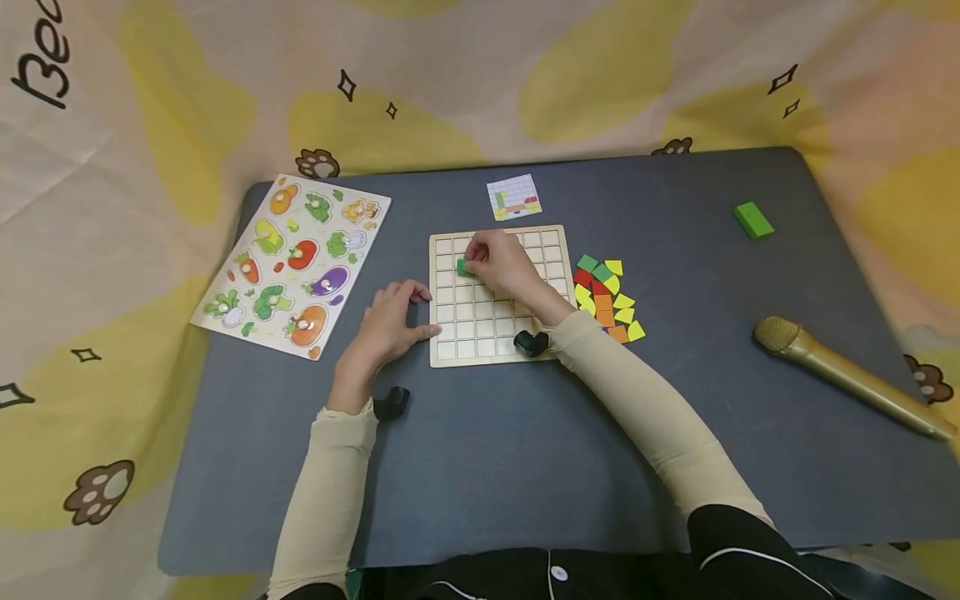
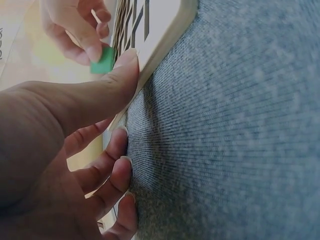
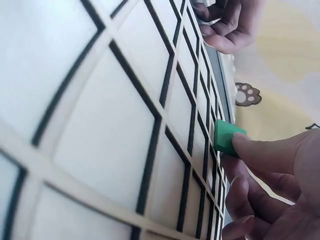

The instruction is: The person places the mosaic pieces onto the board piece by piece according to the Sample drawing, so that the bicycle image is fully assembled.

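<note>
Right hand (image 1: 501, 265) had fingers clamped on green square tile (image 1: 461, 267), over pale wooden grid board (image 1: 465, 330); left hand (image 1: 387, 322), fingers apart, touched board's left edge.

The grey table (image 1: 480, 467) carries six sets of items. Grid board (image 1: 468, 346): beneath the right hand (image 1: 501, 265), adjoining the left hand (image 1: 390, 321). Vegetable board (image 1: 291, 271): left of the left hand. Printed card (image 1: 515, 198): beyond the right hand. Coloured pieces (image 1: 603, 304): right of the right hand. Green block (image 1: 753, 221) and gold microphone (image 1: 855, 371): farther right, well apart from it.
</note>
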Demonstrator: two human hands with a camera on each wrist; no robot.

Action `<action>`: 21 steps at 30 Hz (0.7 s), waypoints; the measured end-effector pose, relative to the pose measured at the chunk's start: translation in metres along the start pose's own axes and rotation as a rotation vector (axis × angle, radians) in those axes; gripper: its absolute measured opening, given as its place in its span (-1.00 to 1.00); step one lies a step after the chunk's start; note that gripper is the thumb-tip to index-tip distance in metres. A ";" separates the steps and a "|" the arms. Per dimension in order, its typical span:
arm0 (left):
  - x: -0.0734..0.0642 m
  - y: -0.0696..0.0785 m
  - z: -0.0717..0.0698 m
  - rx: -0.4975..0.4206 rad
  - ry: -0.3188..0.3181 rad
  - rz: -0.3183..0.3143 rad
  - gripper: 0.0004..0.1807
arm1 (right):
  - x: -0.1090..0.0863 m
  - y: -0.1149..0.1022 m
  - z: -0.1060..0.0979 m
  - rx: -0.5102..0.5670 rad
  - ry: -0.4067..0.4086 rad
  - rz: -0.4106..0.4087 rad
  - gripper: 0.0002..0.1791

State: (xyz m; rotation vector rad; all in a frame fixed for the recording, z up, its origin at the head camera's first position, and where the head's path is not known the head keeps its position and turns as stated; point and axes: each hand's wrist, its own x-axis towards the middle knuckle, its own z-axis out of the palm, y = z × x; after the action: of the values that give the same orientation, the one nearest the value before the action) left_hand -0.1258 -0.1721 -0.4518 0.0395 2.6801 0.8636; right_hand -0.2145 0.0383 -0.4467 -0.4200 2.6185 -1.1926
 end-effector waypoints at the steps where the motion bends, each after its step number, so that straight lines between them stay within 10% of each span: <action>1: 0.000 0.000 0.000 0.001 -0.002 0.000 -0.43 | 0.000 -0.001 0.001 -0.012 -0.010 0.005 -0.94; 13: -0.001 0.002 -0.002 0.002 -0.012 -0.011 -0.44 | -0.003 -0.002 0.004 -0.131 -0.008 0.037 -0.91; 21: -0.001 0.002 -0.001 -0.012 -0.015 -0.015 -0.43 | -0.019 0.023 -0.033 -0.099 0.078 0.096 -0.91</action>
State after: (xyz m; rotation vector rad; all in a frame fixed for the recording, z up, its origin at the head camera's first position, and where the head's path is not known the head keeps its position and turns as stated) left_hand -0.1253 -0.1713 -0.4494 0.0233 2.6578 0.8720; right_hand -0.2118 0.0827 -0.4416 -0.2666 2.7390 -1.0731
